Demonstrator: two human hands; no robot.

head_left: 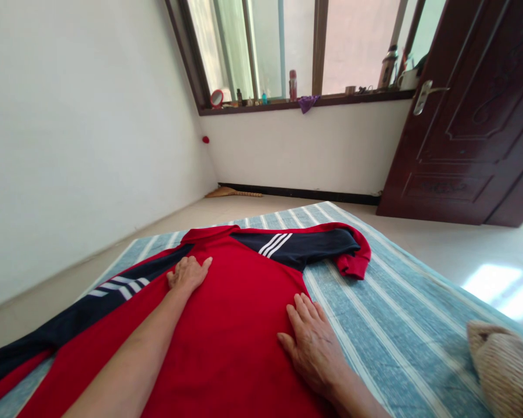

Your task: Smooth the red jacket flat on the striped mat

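Note:
A red jacket with navy sleeves and white stripes lies spread out, collar at the far end, on a bed with a blue striped sheet. Near the collar, by the left shoulder seam, my left hand rests on the red cloth with its fingers a little bent and the thumb out. My right hand lies flat at the jacket's right side edge, fingers stretched. The right sleeve reaches out to the side and bends back at its red cuff. Out of frame at the lower left runs the other sleeve.
A beige knitted item sits on the bed at the lower right. Beyond the bed, a broom lies on the floor by the wall. Bottles and a small mirror stand on the windowsill. A dark red door is at the right.

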